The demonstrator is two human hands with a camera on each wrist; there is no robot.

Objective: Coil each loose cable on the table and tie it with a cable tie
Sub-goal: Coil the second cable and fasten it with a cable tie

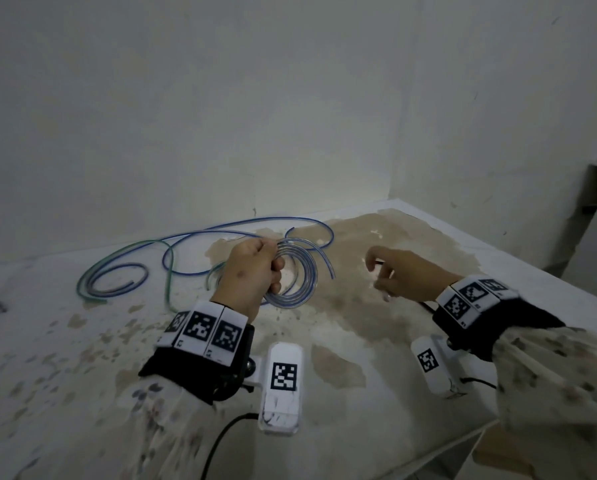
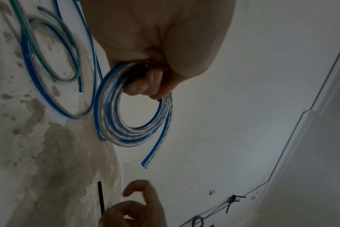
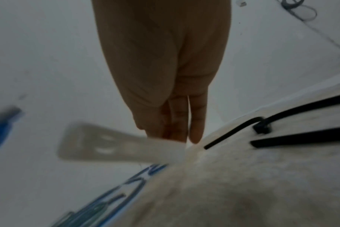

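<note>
Looks like a bare back room or some unfinished utility space, not a proper workshop or lab. The walls [image 1: 290, 98] are plain white plaster with scuffs, hairline cracks and a thin wire [image 2: 293, 153] running loose along one of them (nothing hung up, no shelves in sight). The table [image 1: 359, 358] is shoved right into the corner and its white coating has peeled away in big patches down to a brownish layer, with flecks all over. Lighting is dim and greyish. Lengths of clear tubing with blue and green stripes [image 1: 123, 271] sprawl across the top, and black cable ties [image 3: 301, 136] lie near the edge.
</note>
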